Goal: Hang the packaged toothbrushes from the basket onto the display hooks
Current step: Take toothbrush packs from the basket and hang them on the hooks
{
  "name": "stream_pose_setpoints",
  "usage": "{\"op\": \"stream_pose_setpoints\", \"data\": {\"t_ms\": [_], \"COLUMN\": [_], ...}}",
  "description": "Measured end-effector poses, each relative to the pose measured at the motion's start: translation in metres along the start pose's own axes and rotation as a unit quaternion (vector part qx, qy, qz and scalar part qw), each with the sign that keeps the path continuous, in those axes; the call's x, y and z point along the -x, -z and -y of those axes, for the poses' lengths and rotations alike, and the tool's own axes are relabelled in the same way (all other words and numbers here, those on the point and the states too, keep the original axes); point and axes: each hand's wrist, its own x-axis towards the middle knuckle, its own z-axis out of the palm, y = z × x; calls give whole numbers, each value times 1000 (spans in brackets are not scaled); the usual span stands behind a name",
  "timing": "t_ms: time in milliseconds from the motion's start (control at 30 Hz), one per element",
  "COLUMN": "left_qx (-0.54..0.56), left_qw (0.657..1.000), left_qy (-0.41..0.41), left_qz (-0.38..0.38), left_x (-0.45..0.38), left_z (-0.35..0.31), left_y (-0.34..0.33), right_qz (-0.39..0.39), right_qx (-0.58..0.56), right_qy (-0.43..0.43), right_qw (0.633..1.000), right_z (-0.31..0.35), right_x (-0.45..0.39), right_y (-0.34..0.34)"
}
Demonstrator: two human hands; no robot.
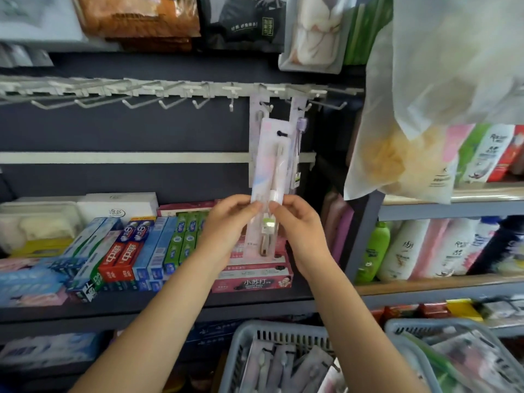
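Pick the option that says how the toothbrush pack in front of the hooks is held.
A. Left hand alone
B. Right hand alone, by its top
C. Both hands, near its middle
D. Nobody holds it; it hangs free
C: the left hand and right hand both pinch the toothbrush pack partway up its sides.

A hook rail [170, 90] runs across the wall above the shelf [170, 303]. Two packs [297, 143] hang near the rail's right end. Toothpaste boxes [124, 251] lie on the shelf below. Two baskets [272, 333] of packs sit in front, lower right.
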Motion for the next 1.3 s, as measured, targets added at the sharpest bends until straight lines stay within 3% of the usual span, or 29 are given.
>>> {"op": "stream_pose_setpoints", "data": {"t_ms": [133, 633, 1300], "left_qx": [-33, 14, 36], "left_qw": [999, 998, 997], "left_qy": [-20, -62, -66], "left_qz": [38, 8, 32], "left_x": [8, 2, 7], "left_z": [-14, -38, -53], "left_y": [-12, -36, -36], "right_qz": [-58, -106, -84], "right_qx": [-55, -106, -117], "right_qy": [15, 40, 56], "right_qw": [997, 988, 988], "right_z": [14, 40, 36], "right_x": [3, -3, 27], "right_y": [9, 7, 10]}}
